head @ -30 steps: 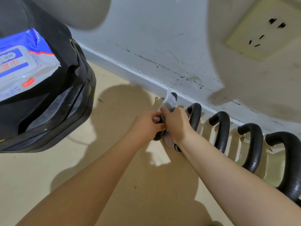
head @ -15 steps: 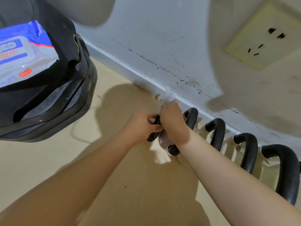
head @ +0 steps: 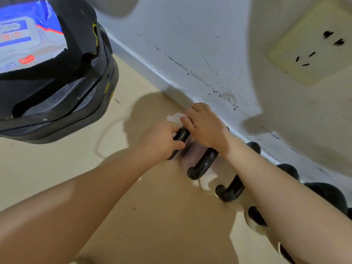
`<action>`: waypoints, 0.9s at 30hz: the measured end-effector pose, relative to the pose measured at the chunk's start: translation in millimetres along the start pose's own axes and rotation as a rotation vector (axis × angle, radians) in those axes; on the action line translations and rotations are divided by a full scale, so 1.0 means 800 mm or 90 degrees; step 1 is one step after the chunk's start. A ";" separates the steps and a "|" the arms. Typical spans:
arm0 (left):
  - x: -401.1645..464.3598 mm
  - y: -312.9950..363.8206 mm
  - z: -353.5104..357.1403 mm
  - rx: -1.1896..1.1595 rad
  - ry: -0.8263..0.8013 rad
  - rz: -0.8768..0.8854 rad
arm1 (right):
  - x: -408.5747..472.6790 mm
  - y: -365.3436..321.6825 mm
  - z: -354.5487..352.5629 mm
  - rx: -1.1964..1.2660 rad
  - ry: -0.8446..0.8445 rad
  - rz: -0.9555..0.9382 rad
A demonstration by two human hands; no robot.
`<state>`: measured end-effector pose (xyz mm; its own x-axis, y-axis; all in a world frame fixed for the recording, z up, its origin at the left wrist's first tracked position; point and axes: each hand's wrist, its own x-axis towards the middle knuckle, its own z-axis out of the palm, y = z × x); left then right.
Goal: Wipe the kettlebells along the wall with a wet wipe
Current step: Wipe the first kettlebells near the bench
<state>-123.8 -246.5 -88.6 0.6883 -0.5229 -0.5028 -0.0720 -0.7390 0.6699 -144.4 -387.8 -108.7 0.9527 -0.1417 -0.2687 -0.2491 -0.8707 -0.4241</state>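
**Two hands on the end kettlebell's handle**

Both of my hands are on the kettlebell at the far end of the row, the one nearest the black bag. My left hand (head: pixel 162 140) has its fingers curled round the black handle (head: pixel 181 135) of that kettlebell. My right hand (head: pixel 204 126) lies over the top of the same handle, fingers bent down and pressing the white wet wipe (head: pixel 175 117) against it; a crumpled corner of the wipe sticks out past my fingertips toward the bag. There is a ring on one finger of my right hand.

The other kettlebells (head: pixel 202 166) run in a line along the skirting of the scuffed wall (head: pixel 190 44), partly hidden under my right forearm. The black bag (head: pixel 80 88) stands on the beige floor (head: pixel 133 216), with a blue-and-white wipes pack (head: pixel 28 35) on top. A wall socket (head: pixel 312 46) sits above the row.
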 end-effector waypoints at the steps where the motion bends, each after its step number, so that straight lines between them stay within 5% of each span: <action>1: -0.001 0.000 -0.001 -0.016 -0.002 -0.011 | 0.010 0.004 -0.009 0.002 -0.035 0.019; 14: -0.008 -0.009 0.012 -0.014 0.080 -0.073 | 0.055 0.019 -0.007 0.057 -0.065 0.104; 19: -0.009 -0.011 0.012 -0.027 0.085 -0.062 | 0.023 0.003 0.012 0.000 -0.010 -0.069; 27: -0.012 -0.011 0.014 -0.014 0.086 -0.055 | 0.040 -0.002 -0.001 0.338 0.010 0.288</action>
<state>-137.7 -240.2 -95.6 0.7819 -0.3954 -0.4819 0.0063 -0.7681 0.6403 -113.6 -391.5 -116.1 0.7368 -0.4468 -0.5074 -0.6694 -0.3774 -0.6399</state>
